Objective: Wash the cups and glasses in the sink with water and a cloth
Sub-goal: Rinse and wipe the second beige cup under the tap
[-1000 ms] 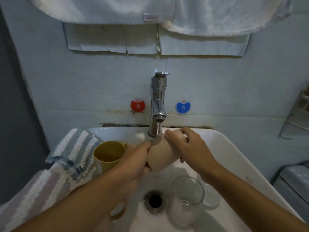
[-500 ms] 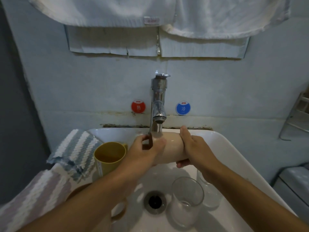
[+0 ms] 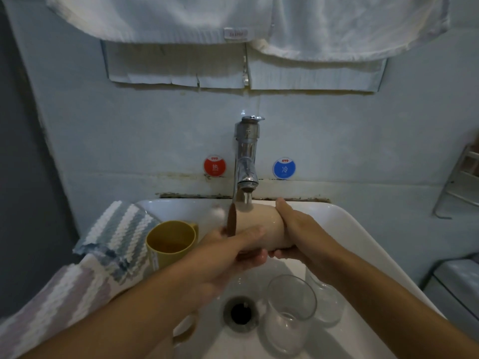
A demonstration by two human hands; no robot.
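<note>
A pink cup (image 3: 259, 229) lies on its side in the air, right under the tap (image 3: 246, 161). Water runs from the tap onto the cup. The cup's open end, with a brown rim, points left.

The left hand (image 3: 228, 250) wraps around the cup near the rim, fingers curled under it and thumb over the top. The right hand (image 3: 298, 229) grips the other end, fingers curled around the bottom of the cup.

Both hands are over the white sink (image 3: 363, 237). A drain (image 3: 241, 313) sits in the middle of the sink. A clear glass (image 3: 289, 314) stands just right of the drain. A second glass (image 3: 326, 301) stands behind it, partly hidden by the right arm.

A yellow cup (image 3: 171, 242) with a handle stands at the left side of the sink. A striped cloth (image 3: 114, 234) lies over the left edge, beside the yellow cup.

On the wall, a red sticker (image 3: 214, 165) is left of the tap and a blue sticker (image 3: 284, 168) is right of it. White towels (image 3: 233, 16) hang above.
</note>
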